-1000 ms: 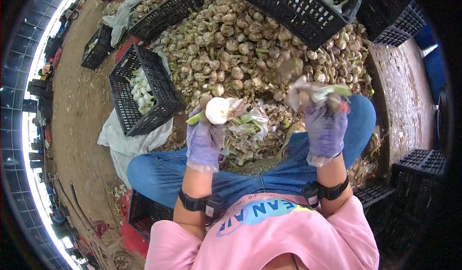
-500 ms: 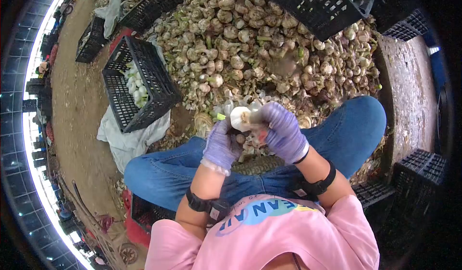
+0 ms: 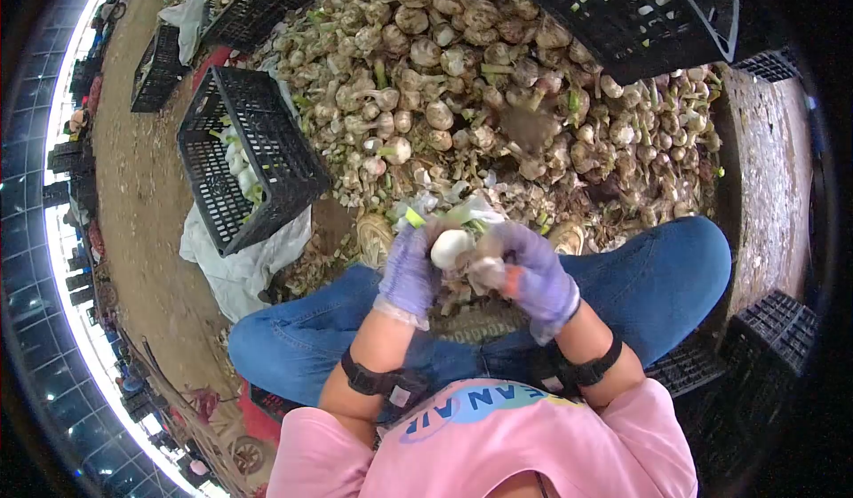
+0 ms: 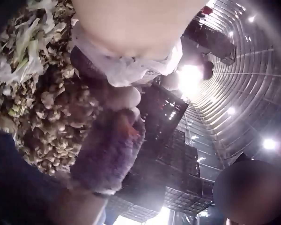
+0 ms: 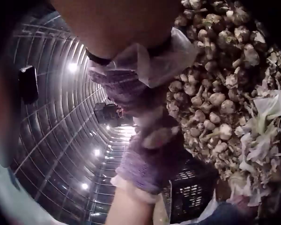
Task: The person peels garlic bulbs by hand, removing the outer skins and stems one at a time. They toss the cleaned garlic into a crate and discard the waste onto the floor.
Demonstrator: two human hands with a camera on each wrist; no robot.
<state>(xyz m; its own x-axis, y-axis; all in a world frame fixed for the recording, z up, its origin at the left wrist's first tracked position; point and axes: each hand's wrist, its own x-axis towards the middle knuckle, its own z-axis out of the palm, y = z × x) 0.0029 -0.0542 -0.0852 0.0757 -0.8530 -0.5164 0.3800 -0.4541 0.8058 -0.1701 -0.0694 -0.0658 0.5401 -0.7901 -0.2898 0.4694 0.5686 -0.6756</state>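
A peeled-looking white garlic bulb (image 3: 451,249) with a short cut green stem (image 3: 414,217) sits in my gloved left hand (image 3: 409,274), whose fingers grip it from the left. At the bulb's right side is my gloved right hand (image 3: 537,278), fingers curled and blurred by motion, pinching a pale piece of garlic skin (image 3: 487,272). An orange-red patch shows on one of its fingers. In the left wrist view the round bulb (image 4: 124,98) stands out between both hands. Loose skins and leaf scraps (image 3: 475,210) lie just beyond the hands.
A large heap of unpeeled garlic (image 3: 426,54) spreads ahead. A black crate (image 3: 293,156) with white bulbs stands at the left, another black crate (image 3: 622,27) at the upper right. The person's crossed legs in jeans (image 3: 649,267) frame the work area.
The hands were apart, the right one out over the right knee with a loose skin. They came together at the bulb, and the right hand has since shifted slightly right and down.
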